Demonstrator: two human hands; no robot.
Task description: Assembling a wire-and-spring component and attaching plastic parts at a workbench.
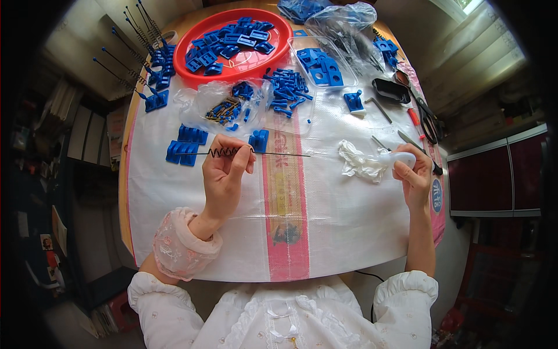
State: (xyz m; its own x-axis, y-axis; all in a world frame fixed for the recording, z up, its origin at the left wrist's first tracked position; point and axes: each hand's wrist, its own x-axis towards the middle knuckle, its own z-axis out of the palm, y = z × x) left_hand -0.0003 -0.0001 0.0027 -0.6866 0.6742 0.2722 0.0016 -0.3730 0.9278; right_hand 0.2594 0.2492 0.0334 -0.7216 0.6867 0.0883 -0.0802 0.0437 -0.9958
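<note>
My left hand pinches a thin black rod with a coiled spring round part of it. The rod lies level, its bare end pointing right. In my right hand is a small translucent white squeeze bottle, its narrow tip turned left toward the rod and apart from it. A crumpled white tissue lies beside the bottle. Blue plastic blocks sit just left of my left hand, and another blue block stands behind the rod.
Behind are a red round tray of blue parts, a bag of small brass and blue pieces, and a clear box. Finished-looking spring rods on blue bases stand far left. Scissors, a hex key and a black tray lie right.
</note>
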